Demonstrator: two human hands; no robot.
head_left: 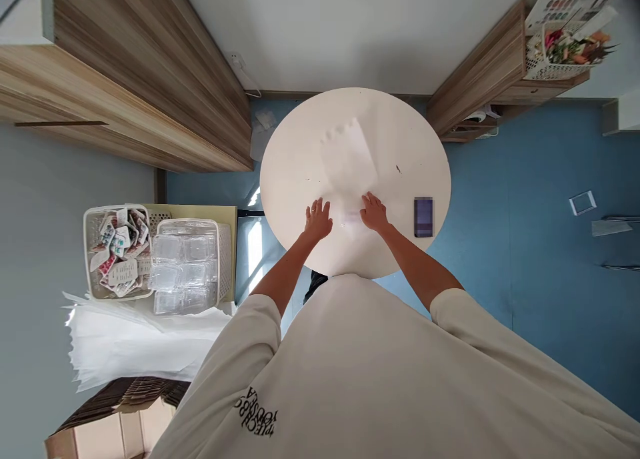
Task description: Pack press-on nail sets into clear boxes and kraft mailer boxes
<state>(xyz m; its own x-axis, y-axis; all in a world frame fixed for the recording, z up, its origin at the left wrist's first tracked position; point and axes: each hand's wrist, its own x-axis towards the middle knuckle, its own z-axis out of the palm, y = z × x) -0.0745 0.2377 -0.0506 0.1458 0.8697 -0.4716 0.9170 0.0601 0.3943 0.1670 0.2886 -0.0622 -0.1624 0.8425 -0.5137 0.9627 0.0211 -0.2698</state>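
Observation:
A thin, whitish, partly see-through sheet [353,155] with a jagged far edge lies on the round white table [290,159]. Its near part blends into the tabletop, so where it ends is hard to make out. My left hand [319,220] rests palm down left of the sheet's near end, with the fingers spread and holding nothing. At the sheet's near right corner is my right hand [375,212], its fingers bunched and seemingly pinching the edge. To the right of that hand, a dark phone-like rectangle [423,217] lies close to the table's rim.
Left of me stand a basket of small printed packets [120,252] and a basket of clear plastic boxes [185,265]. Below them are a stack of white jagged-edged sheets [145,339] and a cardboard box [110,432]. Wooden cabinets [150,72] flank the table.

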